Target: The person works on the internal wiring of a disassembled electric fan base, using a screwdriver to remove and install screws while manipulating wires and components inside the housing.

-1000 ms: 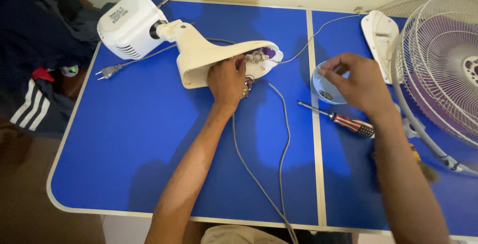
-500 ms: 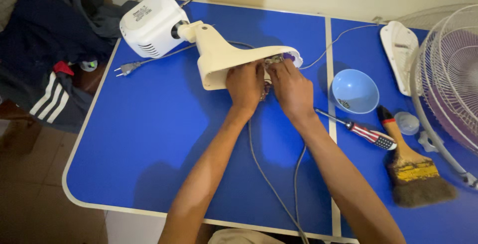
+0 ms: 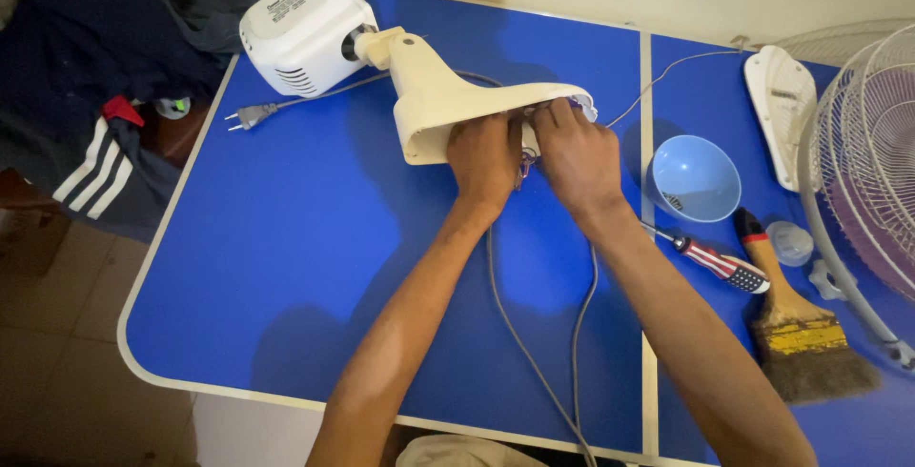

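Toward far edge of blue surface (image 3: 286, 267) — cream fan neck (image 3: 448, 105), white motor housing (image 3: 303, 29) attached. Left hand (image 3: 488, 154), right hand (image 3: 577, 154) both curled closed on neck's open end. Rigid plastic, motor end likely heavy — support neck; small wires look fragile.

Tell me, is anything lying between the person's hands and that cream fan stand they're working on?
Nothing visible does. The left hand and right hand both rest directly on the open end of the cream plastic fan stand. The grey cord runs out beneath them, towards the person.
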